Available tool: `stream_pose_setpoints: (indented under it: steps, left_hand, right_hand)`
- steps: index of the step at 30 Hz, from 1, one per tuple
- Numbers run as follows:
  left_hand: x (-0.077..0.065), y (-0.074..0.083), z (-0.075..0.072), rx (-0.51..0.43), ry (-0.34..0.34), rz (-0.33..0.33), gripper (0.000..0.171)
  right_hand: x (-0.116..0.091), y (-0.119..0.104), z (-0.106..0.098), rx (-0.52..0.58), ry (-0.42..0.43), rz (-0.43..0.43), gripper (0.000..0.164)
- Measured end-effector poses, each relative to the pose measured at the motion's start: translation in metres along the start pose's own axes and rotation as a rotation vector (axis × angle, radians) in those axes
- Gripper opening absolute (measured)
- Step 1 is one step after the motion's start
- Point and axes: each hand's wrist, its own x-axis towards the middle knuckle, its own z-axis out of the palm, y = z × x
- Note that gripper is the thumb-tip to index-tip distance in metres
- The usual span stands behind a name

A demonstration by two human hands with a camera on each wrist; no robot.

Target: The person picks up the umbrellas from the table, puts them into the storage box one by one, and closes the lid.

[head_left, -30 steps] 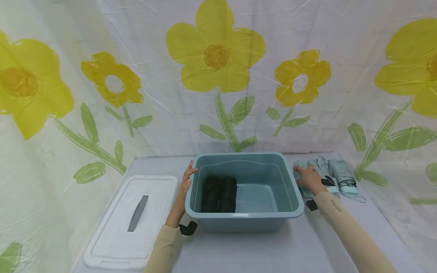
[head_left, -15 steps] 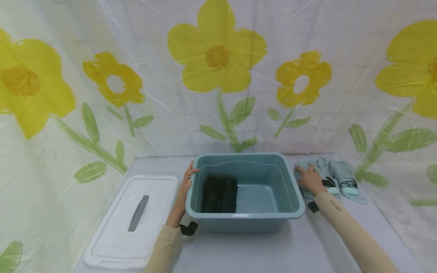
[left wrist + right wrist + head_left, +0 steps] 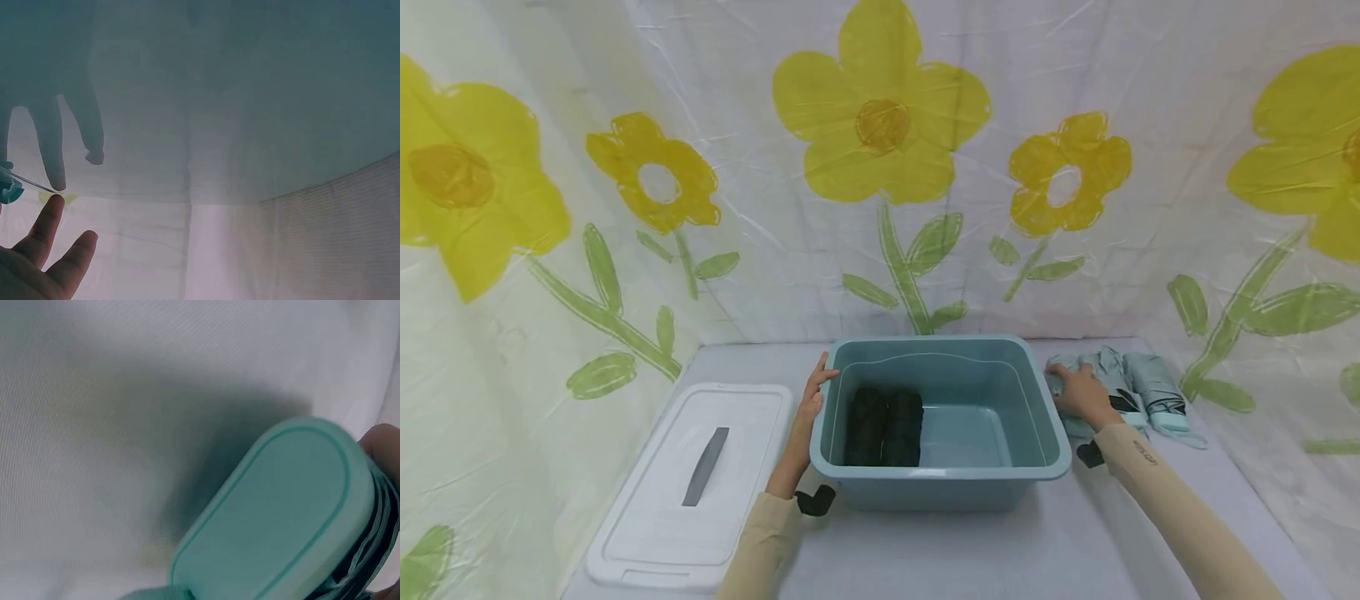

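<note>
A blue-grey plastic storage bin [image 3: 940,492] stands in the middle of the table. Two dark rolled bundles [image 3: 883,429] lie side by side in its left part. My left hand [image 3: 808,404] rests against the bin's left side, fingers stretched; the left wrist view shows those fingers [image 3: 72,262] beside the glossy wall. To the right of the bin, my right hand [image 3: 1084,396] grips the leftmost of several pale teal folded umbrellas [image 3: 1153,387]. In the right wrist view, fingers [image 3: 384,447] wrap the held umbrella [image 3: 269,506], whose flat oval handle end faces the camera.
A white lid [image 3: 647,500] with a grey handle [image 3: 706,467] lies left of the bin. Behind the table [image 3: 925,554] hangs a curtain [image 3: 760,275] printed with yellow flowers. The other umbrellas lie close to the right hand.
</note>
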Motion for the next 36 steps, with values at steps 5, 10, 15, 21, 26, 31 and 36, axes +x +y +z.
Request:
stream_pose_setpoints:
  steps: [5,10,15,21,26,31,36]
  left_hand:
    - [-0.001,-0.002,0.000,-0.014,-0.001,-0.012,0.042]
    - [-0.001,-0.003,0.001,-0.013,0.000,-0.014,0.042]
    - [-0.002,-0.002,0.001,-0.015,0.001,-0.003,0.042]
    - [-0.002,-0.001,0.002,-0.023,0.005,-0.006,0.042]
    - [-0.001,-0.001,0.001,-0.012,0.000,0.004,0.042]
    - [0.000,0.001,0.001,-0.006,-0.004,0.011,0.042]
    - [0.000,0.003,0.001,-0.014,0.007,0.011,0.042]
  right_hand:
    - [-0.002,-0.001,-0.005,0.045,-0.022,-0.028,0.057]
    - [-0.002,-0.004,-0.009,0.082,-0.028,-0.048,0.055]
    - [-0.006,-0.012,-0.015,0.085,-0.026,-0.068,0.055]
    - [-0.009,-0.013,-0.022,0.130,-0.012,-0.101,0.059]
    - [-0.012,-0.012,-0.027,0.177,0.008,-0.152,0.061]
    - [-0.012,-0.011,-0.033,0.214,0.017,-0.178,0.061]
    - [-0.012,-0.008,-0.039,0.238,0.040,-0.265,0.063]
